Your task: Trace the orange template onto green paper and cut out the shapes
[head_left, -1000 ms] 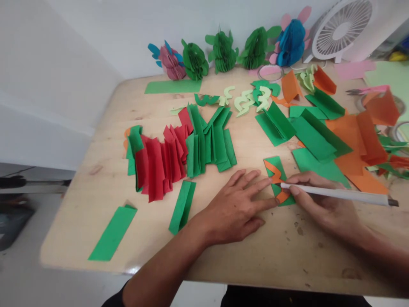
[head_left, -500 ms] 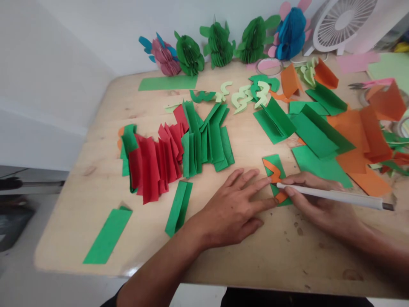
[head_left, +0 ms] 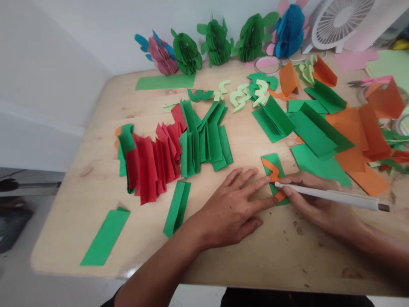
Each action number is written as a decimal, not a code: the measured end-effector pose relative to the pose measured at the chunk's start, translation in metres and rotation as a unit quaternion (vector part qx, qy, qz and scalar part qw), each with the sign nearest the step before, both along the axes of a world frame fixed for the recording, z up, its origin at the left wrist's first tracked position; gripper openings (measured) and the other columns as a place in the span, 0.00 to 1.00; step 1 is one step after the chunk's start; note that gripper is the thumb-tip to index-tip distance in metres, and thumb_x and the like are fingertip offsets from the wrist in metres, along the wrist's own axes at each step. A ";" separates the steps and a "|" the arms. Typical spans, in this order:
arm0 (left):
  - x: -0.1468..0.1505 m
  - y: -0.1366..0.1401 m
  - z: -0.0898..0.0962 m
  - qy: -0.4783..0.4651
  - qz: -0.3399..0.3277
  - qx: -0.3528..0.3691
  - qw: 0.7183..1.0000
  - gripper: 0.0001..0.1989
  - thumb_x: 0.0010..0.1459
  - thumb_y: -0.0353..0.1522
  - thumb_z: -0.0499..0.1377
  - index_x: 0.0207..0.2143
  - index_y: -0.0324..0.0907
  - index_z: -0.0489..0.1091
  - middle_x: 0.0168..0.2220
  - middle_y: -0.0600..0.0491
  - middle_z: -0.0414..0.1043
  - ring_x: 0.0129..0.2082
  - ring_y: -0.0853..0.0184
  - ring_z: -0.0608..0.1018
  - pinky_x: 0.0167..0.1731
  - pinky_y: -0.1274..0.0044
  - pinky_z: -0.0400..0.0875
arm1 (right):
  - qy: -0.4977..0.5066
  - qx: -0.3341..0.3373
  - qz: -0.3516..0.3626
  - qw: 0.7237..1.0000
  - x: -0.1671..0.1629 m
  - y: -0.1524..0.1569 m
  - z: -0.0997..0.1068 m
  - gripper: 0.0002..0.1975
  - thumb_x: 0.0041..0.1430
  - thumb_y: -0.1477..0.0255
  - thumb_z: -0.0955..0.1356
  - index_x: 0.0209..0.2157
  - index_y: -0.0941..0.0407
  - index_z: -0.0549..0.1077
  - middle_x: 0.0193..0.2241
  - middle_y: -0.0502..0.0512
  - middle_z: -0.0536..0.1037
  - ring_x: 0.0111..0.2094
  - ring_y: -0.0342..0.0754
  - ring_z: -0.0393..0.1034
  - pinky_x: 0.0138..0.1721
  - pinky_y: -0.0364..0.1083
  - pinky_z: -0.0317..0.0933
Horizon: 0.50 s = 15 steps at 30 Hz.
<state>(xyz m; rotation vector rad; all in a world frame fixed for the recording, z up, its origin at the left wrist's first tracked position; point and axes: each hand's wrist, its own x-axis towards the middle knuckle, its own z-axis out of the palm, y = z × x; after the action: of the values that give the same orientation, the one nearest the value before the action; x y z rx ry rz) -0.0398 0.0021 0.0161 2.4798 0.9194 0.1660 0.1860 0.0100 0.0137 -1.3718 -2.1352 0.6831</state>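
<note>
My right hand (head_left: 315,198) grips a white pen (head_left: 335,196), its tip low over an orange wavy paper cutout (head_left: 271,167). That cutout lies on a green piece of paper (head_left: 273,158). Fingers spread, my left hand (head_left: 238,207) rests flat on the table, with its index and middle fingertips on the cutout and the green paper. Part of the cutout is hidden under my fingers. Left of my left hand are a folded green strip (head_left: 177,208) and another green strip (head_left: 106,236).
Folded red papers (head_left: 147,168) and folded green papers (head_left: 204,138) stand at the left middle. Green and orange papers (head_left: 348,140) crowd the right. Along the wall are several honeycomb paper figures (head_left: 217,42) and a white fan (head_left: 341,21). Pink-handled scissors (head_left: 372,81) lie at the far right.
The view has shifted very slightly. Both hands and the pen stay in nearly the same place over the orange cutout.
</note>
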 end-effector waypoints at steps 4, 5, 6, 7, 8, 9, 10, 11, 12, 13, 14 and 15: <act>0.000 0.000 0.000 0.004 -0.002 -0.004 1.000 0.23 0.59 0.36 0.57 0.58 0.52 0.64 0.66 0.50 0.54 0.66 0.52 0.53 0.62 0.55 0.47 | -0.001 -0.003 -0.001 1.000 -0.001 0.000 0.002 0.05 0.60 0.71 0.66 0.33 0.53 0.74 0.28 0.50 0.81 0.26 0.45 0.75 0.26 0.42 0.67; 0.000 0.000 0.000 0.003 -0.002 -0.004 1.000 0.24 0.59 0.36 0.57 0.58 0.52 0.64 0.66 0.50 0.54 0.66 0.52 0.53 0.62 0.55 0.47 | -0.003 -0.004 -0.002 1.000 -0.001 0.001 0.002 0.05 0.60 0.71 0.66 0.33 0.53 0.74 0.28 0.50 0.81 0.26 0.45 0.75 0.26 0.42 0.67; 0.000 0.000 0.000 0.003 -0.002 -0.003 1.000 0.24 0.59 0.35 0.57 0.58 0.52 0.63 0.66 0.50 0.54 0.66 0.52 0.53 0.62 0.55 0.47 | -0.005 -0.003 -0.002 1.000 -0.001 0.001 0.002 0.05 0.60 0.71 0.66 0.33 0.53 0.74 0.28 0.50 0.81 0.25 0.45 0.75 0.25 0.42 0.67; 0.000 0.000 0.000 0.002 -0.001 -0.002 1.000 0.24 0.59 0.35 0.57 0.59 0.52 0.63 0.65 0.50 0.54 0.66 0.52 0.53 0.62 0.55 0.47 | -0.007 -0.002 0.000 1.000 -0.001 0.001 0.003 0.05 0.60 0.71 0.66 0.33 0.53 0.74 0.28 0.50 0.81 0.25 0.44 0.75 0.25 0.42 0.67; 0.000 0.000 0.001 0.001 -0.001 -0.002 1.000 0.24 0.59 0.35 0.57 0.59 0.52 0.63 0.65 0.50 0.55 0.66 0.52 0.54 0.62 0.55 0.48 | -0.007 0.002 0.002 1.000 -0.001 0.001 0.003 0.05 0.60 0.72 0.65 0.33 0.53 0.74 0.28 0.50 0.81 0.25 0.45 0.75 0.25 0.42 0.67; 0.000 0.000 0.001 0.000 0.000 -0.002 1.000 0.24 0.59 0.35 0.57 0.58 0.52 0.63 0.65 0.50 0.55 0.65 0.52 0.54 0.62 0.54 0.48 | -0.007 0.006 0.004 1.000 -0.001 0.001 0.003 0.05 0.60 0.72 0.65 0.33 0.53 0.74 0.28 0.50 0.81 0.25 0.45 0.75 0.24 0.42 0.67; 0.000 0.000 0.000 -0.001 0.000 -0.002 1.000 0.24 0.59 0.35 0.57 0.58 0.52 0.64 0.65 0.50 0.55 0.65 0.52 0.54 0.62 0.54 0.48 | -0.007 0.008 0.006 1.000 -0.001 0.001 0.002 0.05 0.60 0.72 0.65 0.33 0.53 0.73 0.28 0.51 0.81 0.26 0.45 0.75 0.25 0.42 0.67; 0.000 0.000 0.000 -0.002 0.000 -0.003 1.000 0.24 0.58 0.36 0.57 0.58 0.52 0.64 0.65 0.50 0.55 0.65 0.52 0.54 0.62 0.54 0.48 | -0.006 0.012 0.007 1.000 0.000 0.001 0.002 0.04 0.60 0.72 0.65 0.33 0.53 0.73 0.28 0.51 0.81 0.26 0.45 0.75 0.25 0.42 0.67; 0.000 0.000 0.000 -0.002 0.001 -0.004 1.000 0.24 0.58 0.36 0.57 0.58 0.52 0.64 0.65 0.50 0.55 0.65 0.52 0.54 0.62 0.54 0.48 | -0.005 0.013 0.008 1.000 0.000 0.001 0.002 0.04 0.60 0.72 0.65 0.33 0.53 0.73 0.29 0.51 0.81 0.26 0.45 0.75 0.25 0.43 0.67; 0.000 0.000 0.000 -0.003 0.001 -0.004 1.000 0.24 0.59 0.36 0.57 0.58 0.52 0.64 0.65 0.50 0.55 0.65 0.52 0.54 0.62 0.54 0.48 | -0.003 0.014 0.007 1.000 0.000 0.001 0.002 0.04 0.60 0.72 0.65 0.33 0.53 0.73 0.29 0.51 0.81 0.26 0.46 0.75 0.25 0.43 0.67; 0.000 0.000 0.000 -0.003 0.001 -0.004 1.000 0.24 0.59 0.36 0.57 0.58 0.52 0.64 0.65 0.50 0.56 0.65 0.52 0.54 0.62 0.54 0.48 | -0.002 0.015 0.008 1.000 0.000 0.001 0.002 0.04 0.60 0.71 0.65 0.33 0.53 0.73 0.29 0.51 0.81 0.26 0.46 0.75 0.25 0.43 0.67; 0.000 0.000 0.000 -0.003 0.001 -0.005 1.000 0.24 0.59 0.36 0.57 0.58 0.52 0.64 0.65 0.50 0.56 0.66 0.52 0.54 0.62 0.54 0.48 | -0.002 0.017 0.009 1.000 0.000 0.001 0.003 0.04 0.61 0.71 0.65 0.33 0.53 0.73 0.29 0.51 0.81 0.26 0.46 0.75 0.25 0.43 0.67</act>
<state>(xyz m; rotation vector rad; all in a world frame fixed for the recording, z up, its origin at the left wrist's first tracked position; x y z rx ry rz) -0.0398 0.0025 0.0157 2.4686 0.9189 0.1685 0.1865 0.0112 0.0163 -1.3393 -2.1545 0.6493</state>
